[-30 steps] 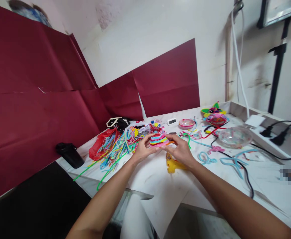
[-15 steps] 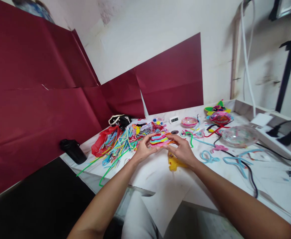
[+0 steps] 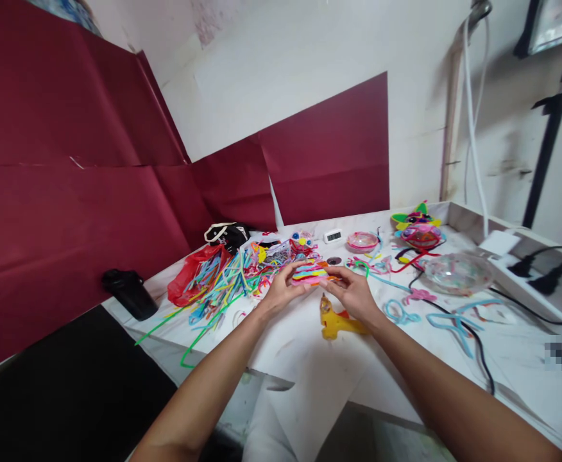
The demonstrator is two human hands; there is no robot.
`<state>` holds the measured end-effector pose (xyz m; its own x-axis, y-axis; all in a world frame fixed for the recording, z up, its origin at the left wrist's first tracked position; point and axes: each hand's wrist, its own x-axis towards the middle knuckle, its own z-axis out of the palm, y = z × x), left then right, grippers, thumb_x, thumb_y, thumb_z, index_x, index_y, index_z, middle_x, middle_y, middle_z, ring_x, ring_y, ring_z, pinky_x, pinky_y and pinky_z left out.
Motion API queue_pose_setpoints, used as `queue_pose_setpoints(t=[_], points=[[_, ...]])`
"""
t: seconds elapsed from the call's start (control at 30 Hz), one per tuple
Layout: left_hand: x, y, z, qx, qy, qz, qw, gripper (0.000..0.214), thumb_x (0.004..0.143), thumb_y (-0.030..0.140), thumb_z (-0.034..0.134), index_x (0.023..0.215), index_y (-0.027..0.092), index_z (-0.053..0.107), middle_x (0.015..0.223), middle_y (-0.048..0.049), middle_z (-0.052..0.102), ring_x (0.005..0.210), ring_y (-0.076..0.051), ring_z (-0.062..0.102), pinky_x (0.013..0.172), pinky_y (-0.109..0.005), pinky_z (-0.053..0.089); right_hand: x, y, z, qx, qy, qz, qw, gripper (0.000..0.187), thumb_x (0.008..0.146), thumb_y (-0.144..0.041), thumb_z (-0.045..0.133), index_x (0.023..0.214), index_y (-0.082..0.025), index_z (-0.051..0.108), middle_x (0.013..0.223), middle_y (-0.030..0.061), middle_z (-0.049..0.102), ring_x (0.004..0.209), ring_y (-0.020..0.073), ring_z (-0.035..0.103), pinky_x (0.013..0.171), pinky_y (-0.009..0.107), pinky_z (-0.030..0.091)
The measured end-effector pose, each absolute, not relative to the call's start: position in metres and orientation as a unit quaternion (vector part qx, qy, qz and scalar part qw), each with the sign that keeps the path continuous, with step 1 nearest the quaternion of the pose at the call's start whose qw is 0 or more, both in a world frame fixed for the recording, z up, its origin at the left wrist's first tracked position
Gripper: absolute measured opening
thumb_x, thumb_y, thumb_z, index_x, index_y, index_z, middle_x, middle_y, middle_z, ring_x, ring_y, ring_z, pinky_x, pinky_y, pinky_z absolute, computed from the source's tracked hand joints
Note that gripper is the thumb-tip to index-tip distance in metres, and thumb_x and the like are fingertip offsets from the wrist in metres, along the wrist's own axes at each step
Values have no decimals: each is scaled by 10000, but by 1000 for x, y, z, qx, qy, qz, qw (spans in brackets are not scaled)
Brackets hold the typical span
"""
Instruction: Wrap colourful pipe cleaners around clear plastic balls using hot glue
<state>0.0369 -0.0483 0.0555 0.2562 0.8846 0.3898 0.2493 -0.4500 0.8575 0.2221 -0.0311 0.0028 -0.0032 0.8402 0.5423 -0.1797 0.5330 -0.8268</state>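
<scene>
Between my two hands, a little above the table, is a striped pipe-cleaner piece (image 3: 308, 274) with bands of pink, yellow, blue and orange. My left hand (image 3: 283, 287) grips its left edge, thumb below and fingers on top. On the opposite edge, my right hand (image 3: 353, 290) holds it the same way, its fingers covering part of the orange side. A yellow hot glue gun (image 3: 332, 323) lies on the table just below my right hand, its nozzle pointing away from me.
Loose pipe cleaners (image 3: 221, 276) spill from a red plastic bag (image 3: 178, 289) at left, near a black bottle (image 3: 131, 294). At right are a clear plastic bowl (image 3: 459, 274), blue pipe-cleaner loops (image 3: 399, 312), black cables and a power strip (image 3: 526, 273). A small digital clock (image 3: 332, 236) stands behind.
The striped piece has tilted flatter, showing less of its face, while both hands keep hold. The view has shifted slightly, and more of the glue gun shows.
</scene>
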Motion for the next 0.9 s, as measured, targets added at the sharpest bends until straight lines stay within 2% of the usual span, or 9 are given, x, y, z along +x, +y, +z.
queue_pose_setpoints(t=[0.33,0.53,0.77,0.9], points=[[46,-33,53,723,394,456,338,594,658,342,800,1181,175,573,1289,-127,594,1177,-282,576,1008,-409,452,226,-29,5,-305,-573,393,652,330,679,-382,763,946,-193,722,1014,97,735,873,246,707,810,416,585],[53,-24,60,715,408,456,338,578,660,339,783,1181,181,588,1224,-104,631,1143,-288,589,999,-404,447,228,-27,11,-329,-553,394,657,324,716,-428,722,952,-206,718,975,88,752,801,239,715,722,397,599],[59,-22,60,700,425,458,346,554,691,372,756,1186,200,577,1235,-88,623,1163,-286,574,1007,-402,433,228,-23,13,-338,-543,389,663,337,697,-448,737,932,-209,710,950,80,757,851,248,714,760,401,592],[62,-25,61,690,440,459,346,561,659,344,791,1163,199,593,1224,-80,625,1156,-277,573,1022,-402,423,227,-23,16,-329,-538,397,666,334,668,-435,759,905,-204,710,919,82,758,832,250,714,746,398,589]])
